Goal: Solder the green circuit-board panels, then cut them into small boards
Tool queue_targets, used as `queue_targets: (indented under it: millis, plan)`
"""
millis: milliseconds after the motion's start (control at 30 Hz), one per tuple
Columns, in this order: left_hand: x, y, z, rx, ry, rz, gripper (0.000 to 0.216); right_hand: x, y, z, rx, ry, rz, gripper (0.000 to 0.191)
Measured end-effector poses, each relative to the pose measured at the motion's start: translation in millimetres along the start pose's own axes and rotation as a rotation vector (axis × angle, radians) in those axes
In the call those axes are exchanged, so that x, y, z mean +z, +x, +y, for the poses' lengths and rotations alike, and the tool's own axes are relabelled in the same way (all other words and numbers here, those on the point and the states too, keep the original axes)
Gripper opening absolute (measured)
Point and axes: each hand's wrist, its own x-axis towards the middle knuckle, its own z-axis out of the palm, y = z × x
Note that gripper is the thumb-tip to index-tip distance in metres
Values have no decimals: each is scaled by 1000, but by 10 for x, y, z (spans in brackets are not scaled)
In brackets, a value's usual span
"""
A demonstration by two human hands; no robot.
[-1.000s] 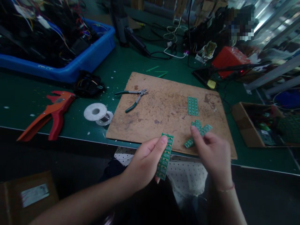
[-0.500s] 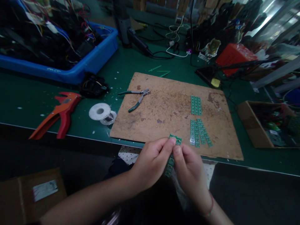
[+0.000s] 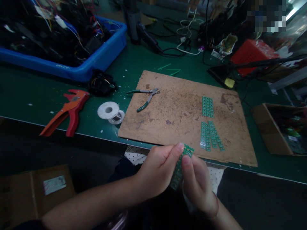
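Observation:
Between both hands is a green circuit board panel (image 3: 177,174), held tilted just off the front edge of the work board. My left hand (image 3: 159,169) pinches its left side, thumb on top near the upper end. On the right side, my right hand (image 3: 198,182) grips it with the thumb pressed on its face; the fingers behind are hidden. Several narrow circuit board strips (image 3: 208,137) lie fanned out on the brown board (image 3: 177,105), beyond my right hand. Farther back on it rests a wider circuit board panel (image 3: 207,107).
Cutting pliers (image 3: 150,95) lie spread on the board's left. A solder wire spool (image 3: 109,111) and red-orange cutters (image 3: 69,111) sit to the left. Behind are a blue bin (image 3: 105,57) of wired parts and a soldering iron stand (image 3: 220,76). At right stands a cardboard box (image 3: 266,131).
The view has shifted a little, so the table things sit farther right. Both hands still grip the circuit board panel, whose upper end now leans more to the right.

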Motion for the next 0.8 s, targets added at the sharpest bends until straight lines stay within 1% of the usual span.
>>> queue_targets:
  millis: [200,300,367,433,533,633,700,800]
  plan:
    - [75,-35,-63,-115,-247,-6,46,43,-28,53,-6,69,59,32]
    - [111,-35,-93,-169,-369,-6,45,59,-32,79,19,79,63,34]
    - [106,-33,-101,-185,-405,-11,45,71,-29,85,28,89,54,35]
    - [68,-36,-105,-171,-376,-10,45,83,-23,91,40,100,40,35]
    - [-40,-56,-124,-112,-242,-17,44,95,-9,114,101,122,52,33]
    - [-144,-78,-178,-70,-118,-101,41,91,15,144,176,148,88,33]
    - [-177,-82,-213,-70,-75,-166,40,82,34,149,204,161,98,34]
    - [-174,-81,-220,-51,11,-181,41,66,56,138,233,172,133,36]
